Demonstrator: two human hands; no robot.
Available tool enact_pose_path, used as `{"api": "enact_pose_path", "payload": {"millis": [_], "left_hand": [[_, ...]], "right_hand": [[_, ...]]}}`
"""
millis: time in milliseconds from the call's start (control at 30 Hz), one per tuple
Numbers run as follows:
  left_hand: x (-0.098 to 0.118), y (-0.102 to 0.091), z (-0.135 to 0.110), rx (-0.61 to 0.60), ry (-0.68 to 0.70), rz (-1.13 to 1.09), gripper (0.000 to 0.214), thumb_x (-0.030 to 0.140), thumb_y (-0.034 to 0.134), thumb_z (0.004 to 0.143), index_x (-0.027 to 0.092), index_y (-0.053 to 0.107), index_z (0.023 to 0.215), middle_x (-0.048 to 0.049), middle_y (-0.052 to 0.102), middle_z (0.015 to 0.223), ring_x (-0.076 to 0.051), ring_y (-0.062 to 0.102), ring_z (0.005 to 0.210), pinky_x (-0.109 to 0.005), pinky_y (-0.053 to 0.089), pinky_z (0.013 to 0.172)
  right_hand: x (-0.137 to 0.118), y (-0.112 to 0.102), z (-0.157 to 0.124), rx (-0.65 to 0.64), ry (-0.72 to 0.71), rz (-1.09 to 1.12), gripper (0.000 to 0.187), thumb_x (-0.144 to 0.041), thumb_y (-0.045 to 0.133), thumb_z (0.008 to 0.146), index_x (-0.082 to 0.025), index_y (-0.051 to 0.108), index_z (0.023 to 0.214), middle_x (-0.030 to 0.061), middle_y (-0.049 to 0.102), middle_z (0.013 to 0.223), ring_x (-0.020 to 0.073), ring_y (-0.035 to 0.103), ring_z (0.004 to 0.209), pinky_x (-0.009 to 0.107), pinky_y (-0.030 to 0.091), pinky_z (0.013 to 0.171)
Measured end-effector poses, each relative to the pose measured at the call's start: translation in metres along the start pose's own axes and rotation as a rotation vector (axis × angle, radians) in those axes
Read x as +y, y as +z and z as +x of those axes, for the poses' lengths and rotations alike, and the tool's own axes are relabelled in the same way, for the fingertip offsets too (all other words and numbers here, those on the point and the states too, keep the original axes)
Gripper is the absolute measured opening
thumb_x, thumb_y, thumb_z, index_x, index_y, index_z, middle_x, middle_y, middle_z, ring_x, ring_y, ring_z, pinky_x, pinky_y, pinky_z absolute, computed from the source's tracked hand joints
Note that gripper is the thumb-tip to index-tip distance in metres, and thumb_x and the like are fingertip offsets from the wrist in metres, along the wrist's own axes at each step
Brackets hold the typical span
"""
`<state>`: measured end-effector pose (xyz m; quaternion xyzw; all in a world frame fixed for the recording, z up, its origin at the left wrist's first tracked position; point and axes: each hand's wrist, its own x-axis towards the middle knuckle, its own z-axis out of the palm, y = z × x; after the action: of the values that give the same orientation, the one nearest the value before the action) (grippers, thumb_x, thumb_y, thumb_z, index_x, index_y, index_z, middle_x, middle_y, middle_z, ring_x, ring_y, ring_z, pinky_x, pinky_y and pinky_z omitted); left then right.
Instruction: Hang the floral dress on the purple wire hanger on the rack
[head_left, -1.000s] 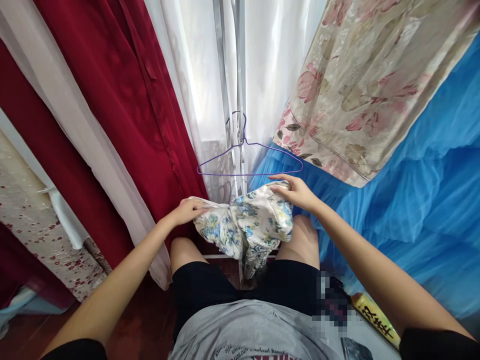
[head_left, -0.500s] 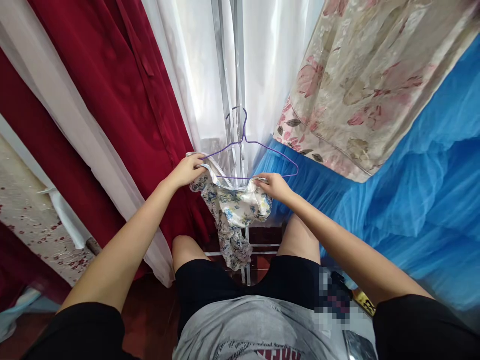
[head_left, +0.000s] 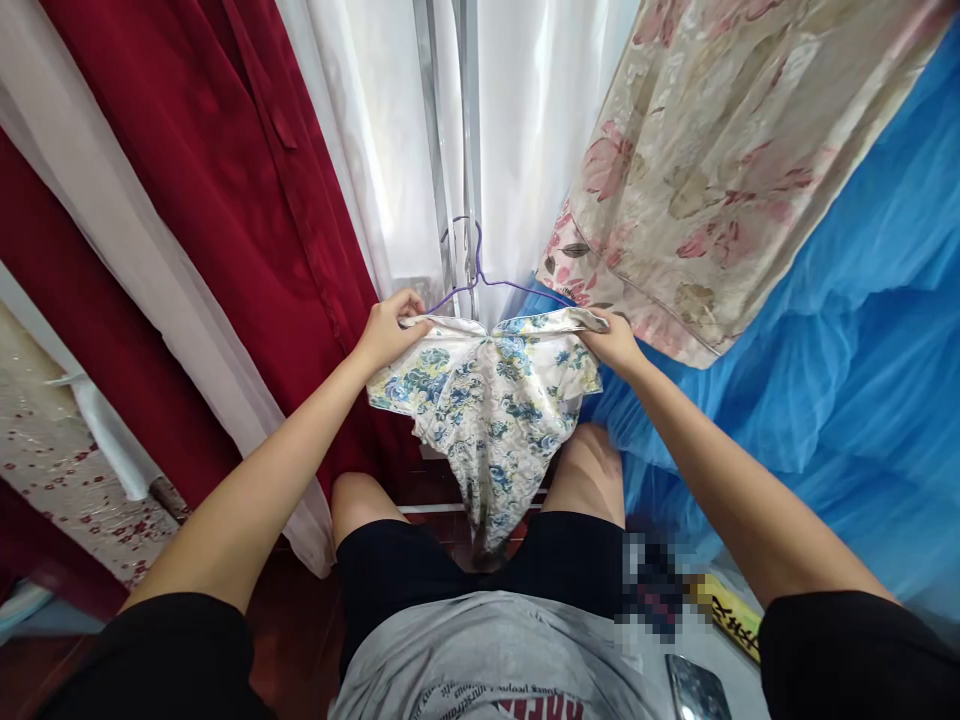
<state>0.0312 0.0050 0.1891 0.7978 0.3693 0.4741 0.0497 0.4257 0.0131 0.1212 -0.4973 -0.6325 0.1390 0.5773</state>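
A white blouse with blue and green flowers (head_left: 495, 400) hangs spread out in front of my knees. My left hand (head_left: 394, 328) pinches its left shoulder by the collar edge. At the opposite shoulder, my right hand (head_left: 613, 340) grips the fabric the same way. Both hands are closed on the cloth. Behind and inside the neckline is a purple wire hanger (head_left: 480, 272), its hook hanging on a metal rack. Most of the hanger's arms and its lower bar are hidden by the blouse.
Grey metal poles (head_left: 466, 120) rise in front of a white cloth (head_left: 517, 130). Dark red fabric (head_left: 225, 220) hangs to the left. A pink floral garment (head_left: 697, 200) and blue tulle (head_left: 862, 350) hang to the right. A phone (head_left: 697, 688) and a yellow object (head_left: 726, 612) lie at my right side.
My right hand has moved right and slightly up, drawing the blouse over the hanger's right side. The blouse, bunched before, is now stretched wide with its front spread. My left hand stays near its place.
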Motion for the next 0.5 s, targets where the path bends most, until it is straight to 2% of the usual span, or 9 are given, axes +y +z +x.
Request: {"api": "enact_pose_path", "payload": {"millis": [67, 167, 267, 367, 433, 500], "left_hand": [[-0.003, -0.004, 0.001, -0.001, -0.029, -0.001, 0.020, 0.028, 0.071, 0.077, 0.017, 0.068, 0.094, -0.0002, 0.065, 0.079, -0.017, 0.061, 0.077, -0.027, 0.046, 0.076], [-0.017, -0.014, 0.000, 0.071, -0.058, 0.030, 0.021, 0.035, 0.074, 0.079, 0.017, 0.071, 0.089, -0.0037, 0.069, 0.090, -0.018, 0.063, 0.084, -0.027, 0.047, 0.081], [-0.039, -0.025, -0.007, 0.124, -0.131, -0.013, 0.032, 0.044, 0.079, 0.077, 0.017, 0.070, 0.092, -0.0056, 0.069, 0.098, -0.017, 0.062, 0.083, -0.028, 0.048, 0.080], [-0.056, -0.027, -0.019, 0.103, -0.261, -0.197, 0.043, 0.051, 0.082, 0.073, 0.016, 0.069, 0.094, -0.0044, 0.069, 0.088, -0.016, 0.060, 0.076, -0.027, 0.046, 0.071], [-0.062, -0.022, -0.027, 0.097, -0.320, -0.332, 0.046, 0.055, 0.084, 0.071, 0.016, 0.070, 0.090, -0.0040, 0.068, 0.082, -0.016, 0.059, 0.074, -0.026, 0.044, 0.069], [-0.063, -0.013, -0.034, 0.136, -0.367, -0.453, 0.047, 0.055, 0.087, 0.067, 0.015, 0.072, 0.087, -0.0044, 0.069, 0.081, -0.016, 0.060, 0.075, -0.025, 0.045, 0.070]], "right_hand": [[-0.002, -0.009, 0.008, -0.171, 0.057, -0.011, 0.018, -0.029, 0.076, 0.073, -0.013, 0.072, 0.080, 0.0025, 0.067, 0.070, 0.0173, 0.058, 0.067, 0.031, 0.048, 0.068], [-0.016, -0.030, 0.005, -0.336, 0.102, -0.014, 0.036, -0.043, 0.087, 0.066, -0.014, 0.066, 0.064, -0.0016, 0.056, 0.056, 0.0128, 0.048, 0.057, 0.027, 0.040, 0.057], [-0.034, -0.053, -0.007, -0.517, 0.140, 0.040, 0.049, -0.055, 0.093, 0.056, -0.013, 0.072, 0.072, 0.0015, 0.066, 0.066, 0.0161, 0.057, 0.064, 0.029, 0.045, 0.061], [-0.049, -0.064, -0.013, -0.678, 0.231, 0.194, 0.056, -0.061, 0.090, 0.059, -0.015, 0.078, 0.088, 0.0058, 0.075, 0.081, 0.0232, 0.068, 0.078, 0.033, 0.053, 0.074], [-0.057, -0.057, -0.014, -0.710, 0.296, 0.349, 0.061, -0.068, 0.084, 0.065, -0.017, 0.078, 0.097, 0.0089, 0.078, 0.089, 0.0277, 0.072, 0.085, 0.038, 0.057, 0.080], [-0.065, -0.038, -0.014, -0.623, 0.289, 0.456, 0.063, -0.073, 0.077, 0.070, -0.019, 0.078, 0.102, 0.0108, 0.079, 0.091, 0.0319, 0.074, 0.090, 0.043, 0.059, 0.081]]}}
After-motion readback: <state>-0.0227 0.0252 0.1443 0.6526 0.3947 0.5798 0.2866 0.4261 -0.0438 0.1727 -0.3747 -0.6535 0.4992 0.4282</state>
